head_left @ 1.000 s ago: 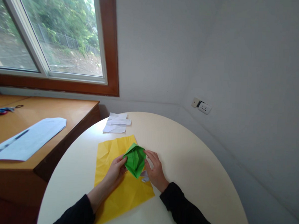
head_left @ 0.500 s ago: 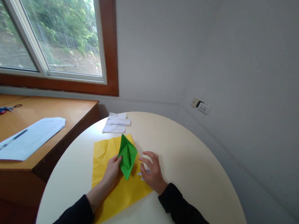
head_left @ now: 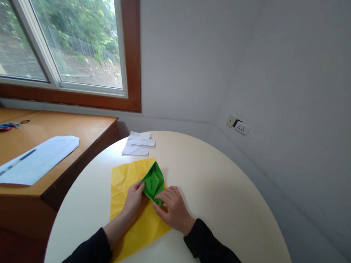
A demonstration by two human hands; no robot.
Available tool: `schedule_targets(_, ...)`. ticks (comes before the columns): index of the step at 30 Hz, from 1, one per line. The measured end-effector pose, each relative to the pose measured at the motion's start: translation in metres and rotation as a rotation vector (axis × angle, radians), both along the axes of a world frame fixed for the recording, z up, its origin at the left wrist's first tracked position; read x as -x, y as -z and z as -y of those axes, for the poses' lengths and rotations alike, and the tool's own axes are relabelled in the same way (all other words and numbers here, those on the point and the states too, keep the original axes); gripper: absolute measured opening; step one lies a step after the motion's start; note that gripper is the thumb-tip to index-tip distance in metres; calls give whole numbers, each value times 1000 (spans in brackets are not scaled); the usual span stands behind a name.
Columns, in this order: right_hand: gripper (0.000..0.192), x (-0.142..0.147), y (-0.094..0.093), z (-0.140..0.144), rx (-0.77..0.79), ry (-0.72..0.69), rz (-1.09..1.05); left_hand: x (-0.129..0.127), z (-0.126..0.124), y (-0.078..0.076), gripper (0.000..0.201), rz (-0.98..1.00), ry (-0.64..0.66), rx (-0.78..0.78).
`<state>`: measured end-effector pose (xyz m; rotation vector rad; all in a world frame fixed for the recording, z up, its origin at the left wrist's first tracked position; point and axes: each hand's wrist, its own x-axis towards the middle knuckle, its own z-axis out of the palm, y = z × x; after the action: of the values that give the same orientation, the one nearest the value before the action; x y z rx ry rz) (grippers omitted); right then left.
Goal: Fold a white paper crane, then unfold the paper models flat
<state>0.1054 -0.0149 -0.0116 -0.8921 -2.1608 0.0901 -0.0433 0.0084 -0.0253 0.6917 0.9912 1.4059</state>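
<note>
I'm seeing the right hand (head_left: pixel 171 208), open a moment ago, now pinching the green folded paper (head_left: pixel 153 181) with the left hand (head_left: pixel 134 199), seemingly over the yellow sheet (head_left: pixel 126 180).

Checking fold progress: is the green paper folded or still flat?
Folded: the green paper is a creased, pointed shape pinched between left hand and right hand.

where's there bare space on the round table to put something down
The round table is bare on its whole right side, from the right hand to the rim near the wall. The left rim beside the yellow sheet is a narrower free strip. It is crowded at the middle: both hands on the green folded paper, white paper scraps behind.
</note>
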Motion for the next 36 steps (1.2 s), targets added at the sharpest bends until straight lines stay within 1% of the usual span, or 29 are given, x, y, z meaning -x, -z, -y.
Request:
schedule_targets(5, 8, 0, 4, -2, 7, 1, 23, -2, 2, -9, 24, 80, 9, 25)
schedule_targets(11, 6, 0, 5, -2, 58, 15, -2, -1, 3, -11, 22, 94, 28, 37)
schedule_targets(17, 7, 0, 6, -3, 96, 29, -50, -1, 4, -14, 24, 67, 13, 30)
schedule_targets(23, 11, 1, 6, -3, 148, 30, -114, -3, 5, -19, 28, 119, -14, 40)
schedule_targets(27, 11, 0, 7, -4, 147, 28, -130, -3, 6, -21, 28, 126, 0, 42)
schedule_targets(36, 14, 0, 13, -8, 136, 43, -146, -1, 5, -17, 31, 110, 14, 51)
